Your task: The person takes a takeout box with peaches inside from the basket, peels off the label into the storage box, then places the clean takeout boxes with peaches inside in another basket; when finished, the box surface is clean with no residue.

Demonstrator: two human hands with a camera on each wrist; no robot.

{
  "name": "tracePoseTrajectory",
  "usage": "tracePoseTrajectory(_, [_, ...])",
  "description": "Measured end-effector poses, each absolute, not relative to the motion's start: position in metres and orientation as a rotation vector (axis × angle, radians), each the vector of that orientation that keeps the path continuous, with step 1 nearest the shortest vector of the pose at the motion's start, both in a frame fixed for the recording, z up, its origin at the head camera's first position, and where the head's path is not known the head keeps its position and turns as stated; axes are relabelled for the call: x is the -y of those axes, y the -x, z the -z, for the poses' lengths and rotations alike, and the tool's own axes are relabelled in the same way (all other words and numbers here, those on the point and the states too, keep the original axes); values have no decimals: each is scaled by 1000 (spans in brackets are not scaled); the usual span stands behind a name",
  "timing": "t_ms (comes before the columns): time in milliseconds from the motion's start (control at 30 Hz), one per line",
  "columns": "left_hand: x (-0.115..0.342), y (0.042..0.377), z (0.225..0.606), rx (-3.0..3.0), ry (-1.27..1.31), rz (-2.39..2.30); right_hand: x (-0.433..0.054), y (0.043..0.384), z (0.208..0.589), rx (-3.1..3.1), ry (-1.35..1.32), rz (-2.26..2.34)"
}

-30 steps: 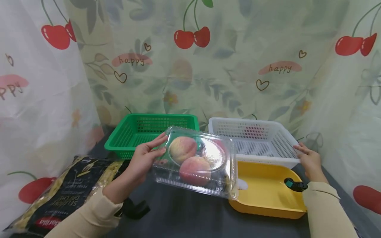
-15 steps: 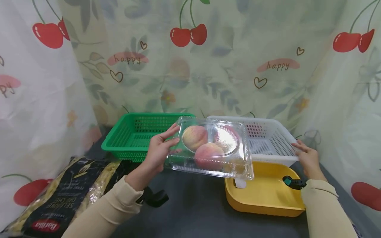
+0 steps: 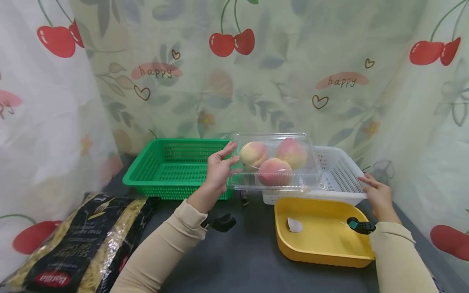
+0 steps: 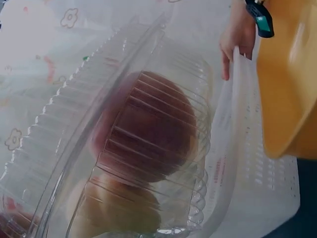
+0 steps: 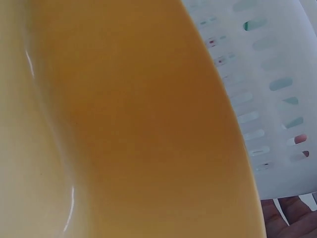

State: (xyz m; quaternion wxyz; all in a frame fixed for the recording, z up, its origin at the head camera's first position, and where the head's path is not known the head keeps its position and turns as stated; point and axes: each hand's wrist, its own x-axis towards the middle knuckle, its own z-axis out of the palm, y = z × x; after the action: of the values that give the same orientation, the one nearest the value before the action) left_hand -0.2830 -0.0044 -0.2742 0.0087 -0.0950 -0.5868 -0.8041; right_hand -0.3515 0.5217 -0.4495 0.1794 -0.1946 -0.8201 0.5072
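Observation:
My left hand (image 3: 218,171) grips the left end of a clear plastic clamshell box (image 3: 278,188). Inside it lie three peaches (image 3: 275,173), pink and yellow. The box hangs over the left part of a white perforated basket (image 3: 340,195) and covers that part from view. With my right hand (image 3: 381,199) I hold the basket's right end by the rim. In the left wrist view, a peach (image 4: 148,129) shows through the ribbed plastic, and the right hand (image 4: 238,42) is at the basket's rim. Only fingertips of it appear in the right wrist view.
A green perforated basket (image 3: 177,192) stands at the back left. In front of the white one is a yellow tray (image 3: 322,261) holding a small white piece (image 3: 294,225). A black pasta bag (image 3: 73,244) lies at the left. Patterned curtains enclose the table.
My left hand has carried the box of peaches to the right and away from me, from above the table to over the white basket, levelling it. The right hand stays on the rim.

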Motion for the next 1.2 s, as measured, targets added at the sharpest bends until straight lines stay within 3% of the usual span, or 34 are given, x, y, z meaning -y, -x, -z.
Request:
tracePoseTrajectory(733, [-81, 337, 266, 1901, 59, 2382, -512, 357, 450, 2280, 553, -1459])
tracePoseTrajectory(867, [-88, 327, 260, 1871, -15, 2433, -507, 351, 446, 2286, 556, -1471])
tracePoseTrajectory(1067, [-114, 353, 293, 1843, -145, 2421, -504, 340, 438, 2293, 564, -1461])
tracePoseTrajectory(1200, [-141, 406, 344, 1797, -159, 2314, -506, 341, 438, 2293, 559, -1464])
